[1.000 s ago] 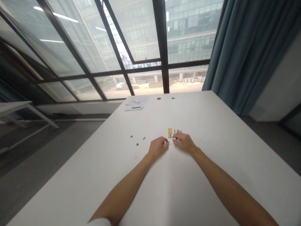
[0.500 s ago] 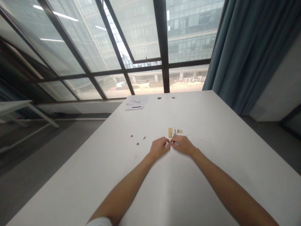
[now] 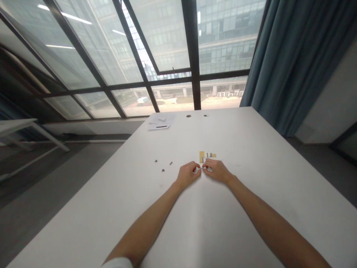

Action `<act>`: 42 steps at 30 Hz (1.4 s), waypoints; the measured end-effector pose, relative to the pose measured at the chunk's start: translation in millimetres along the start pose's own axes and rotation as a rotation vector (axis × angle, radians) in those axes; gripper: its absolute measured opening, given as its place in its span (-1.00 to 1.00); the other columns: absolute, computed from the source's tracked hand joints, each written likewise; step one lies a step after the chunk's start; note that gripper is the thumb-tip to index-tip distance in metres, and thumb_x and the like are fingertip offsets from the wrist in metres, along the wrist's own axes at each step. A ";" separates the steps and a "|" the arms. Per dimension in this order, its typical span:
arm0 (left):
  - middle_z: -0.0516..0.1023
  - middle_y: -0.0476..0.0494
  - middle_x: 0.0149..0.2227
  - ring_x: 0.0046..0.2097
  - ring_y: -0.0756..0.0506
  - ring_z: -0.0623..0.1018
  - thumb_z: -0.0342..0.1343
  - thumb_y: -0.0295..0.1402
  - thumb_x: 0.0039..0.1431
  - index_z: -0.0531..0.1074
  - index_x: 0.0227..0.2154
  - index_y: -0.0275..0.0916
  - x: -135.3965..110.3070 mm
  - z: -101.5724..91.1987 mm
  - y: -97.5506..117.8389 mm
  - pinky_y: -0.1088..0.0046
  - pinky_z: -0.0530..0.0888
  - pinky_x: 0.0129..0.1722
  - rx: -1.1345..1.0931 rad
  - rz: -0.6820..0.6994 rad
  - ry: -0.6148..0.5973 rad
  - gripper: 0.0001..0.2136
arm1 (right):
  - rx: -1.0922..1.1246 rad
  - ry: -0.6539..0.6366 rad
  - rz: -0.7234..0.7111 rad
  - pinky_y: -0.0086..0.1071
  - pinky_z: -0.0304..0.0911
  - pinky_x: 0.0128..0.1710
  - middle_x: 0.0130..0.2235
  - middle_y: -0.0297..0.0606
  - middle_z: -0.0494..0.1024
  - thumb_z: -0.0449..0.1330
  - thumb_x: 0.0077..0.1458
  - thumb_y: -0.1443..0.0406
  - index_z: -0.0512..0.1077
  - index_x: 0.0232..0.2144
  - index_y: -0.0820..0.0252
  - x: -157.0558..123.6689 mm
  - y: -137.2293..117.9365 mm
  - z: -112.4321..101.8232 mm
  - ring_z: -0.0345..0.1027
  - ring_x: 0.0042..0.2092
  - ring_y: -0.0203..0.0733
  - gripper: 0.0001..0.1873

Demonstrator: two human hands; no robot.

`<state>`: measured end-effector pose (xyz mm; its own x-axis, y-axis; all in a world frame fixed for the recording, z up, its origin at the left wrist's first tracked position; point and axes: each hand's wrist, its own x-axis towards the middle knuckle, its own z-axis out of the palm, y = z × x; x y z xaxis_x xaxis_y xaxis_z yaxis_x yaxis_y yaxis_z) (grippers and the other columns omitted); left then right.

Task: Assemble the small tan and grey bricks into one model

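Observation:
Both my hands rest on the white table [image 3: 251, 149], fingertips meeting. My left hand [image 3: 188, 174] is curled, its thumb and fingers pinched at a tiny light piece [image 3: 201, 170] that I cannot identify. My right hand [image 3: 216, 169] is curled too, pinching the same spot from the other side. Just beyond my right fingers lies a small flat yellow and grey piece [image 3: 205, 155] on the table. Three tiny dark parts [image 3: 163, 165] lie to the left of my left hand.
White papers [image 3: 161, 122] lie at the table's far edge, with two small dark round things [image 3: 196, 115] beside them. Large windows stand behind, a teal curtain [image 3: 292, 56] hangs at the right, and another table's edge [image 3: 16, 124] shows at far left.
My two hands have closed the small gap between them, and their fingertips now meet at the tiny piece. My right hand shifted slightly left and nearer.

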<state>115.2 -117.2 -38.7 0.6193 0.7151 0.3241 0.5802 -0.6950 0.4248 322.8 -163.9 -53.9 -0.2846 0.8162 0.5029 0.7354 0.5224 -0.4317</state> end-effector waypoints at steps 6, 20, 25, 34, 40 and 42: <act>0.49 -0.01 -0.41 -0.34 -0.01 0.46 0.15 -0.36 0.16 0.55 -0.28 -0.19 -0.5 -0.8 0.8 0.50 0.36 -0.27 -0.009 -0.007 -0.008 -0.90 | 0.001 -0.002 0.008 -0.42 0.25 -0.20 -0.30 -0.29 0.54 0.20 0.18 0.36 0.52 -0.28 0.14 -0.5 0.9 1.0 0.40 -0.27 -0.25 -0.90; 0.39 0.03 -0.46 -0.39 0.00 0.39 0.01 -0.36 0.25 0.54 -0.15 -0.22 1.0 2.9 -13.9 0.48 0.33 -0.28 -0.097 -0.081 0.157 -0.77 | -0.169 0.153 0.213 -0.43 0.17 -0.23 -0.37 -0.31 0.51 0.19 0.18 0.31 0.56 -0.30 0.14 -5.3 27.0 -16.4 0.38 -0.28 -0.25 -0.87; 0.40 0.02 -0.48 -0.41 -0.01 0.38 0.00 -0.38 0.23 0.56 -0.16 -0.23 1.9 3.6 -14.9 0.49 0.32 -0.31 -0.121 -0.107 0.161 -0.75 | -0.244 0.078 0.229 -0.43 0.15 -0.26 -0.36 -0.32 0.51 0.19 0.19 0.30 0.56 -0.32 0.11 -5.0 26.6 -11.4 0.36 -0.29 -0.25 -0.87; 0.39 0.01 -0.49 -0.41 -0.01 0.37 0.00 -0.37 0.24 0.58 -0.18 -0.23 1.4 4.7 -15.4 0.49 0.32 -0.32 -0.134 -0.122 0.158 -0.75 | -0.352 -0.093 0.332 -0.40 0.18 -0.27 -0.26 -0.24 0.58 0.18 0.25 0.28 0.57 -0.34 0.10 -2.7 19.5 -3.6 0.42 -0.21 -0.19 -0.83; 0.44 -0.01 -0.48 -0.41 0.00 0.38 0.00 -0.38 0.24 0.59 -0.19 -0.24 1.5 4.2 -14.4 0.48 0.31 -0.32 -0.132 -0.119 0.152 -0.75 | -0.364 -0.086 0.339 -0.40 0.18 -0.27 -0.26 -0.24 0.58 0.18 0.25 0.27 0.55 -0.35 0.10 -2.4 18.7 -3.3 0.43 -0.21 -0.18 -0.84; 0.46 -0.01 -0.47 -0.41 0.00 0.39 0.00 -0.38 0.24 0.60 -0.18 -0.23 1.6 4.3 -14.9 0.49 0.32 -0.32 -0.131 -0.126 0.145 -0.74 | -0.359 -0.086 0.351 -0.40 0.19 -0.26 -0.26 -0.24 0.58 0.19 0.24 0.27 0.55 -0.35 0.10 -2.5 18.1 -3.9 0.43 -0.20 -0.18 -0.85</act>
<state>109.9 -106.0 -48.1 0.4582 0.8056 0.3757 0.5685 -0.5905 0.5728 339.2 -157.4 -60.1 -0.0207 0.9526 0.3036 0.9564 0.1073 -0.2717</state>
